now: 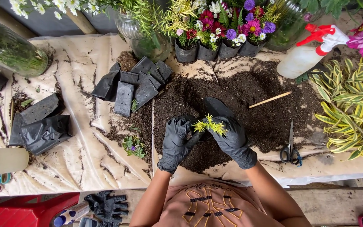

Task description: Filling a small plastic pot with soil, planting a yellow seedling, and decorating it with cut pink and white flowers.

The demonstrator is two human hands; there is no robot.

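Both my hands wear black gloves over a heap of dark soil [248, 105]. My left hand [177, 141] and my right hand [232, 138] close together around a small yellow-green plant [210, 125], whose spiky shoots stick up between them. A black plastic nursery bag [216, 106] shows just behind the right hand; how it is held is hidden by the fingers.
Empty black nursery bags [133, 86] lie left of the soil, more [43, 126] further left. Potted flowers [223, 35] and glass jars [145, 35] line the back. A spray bottle [307, 54], wooden stick [270, 99], scissors [290, 151] and striped leaves [349, 105] lie right.
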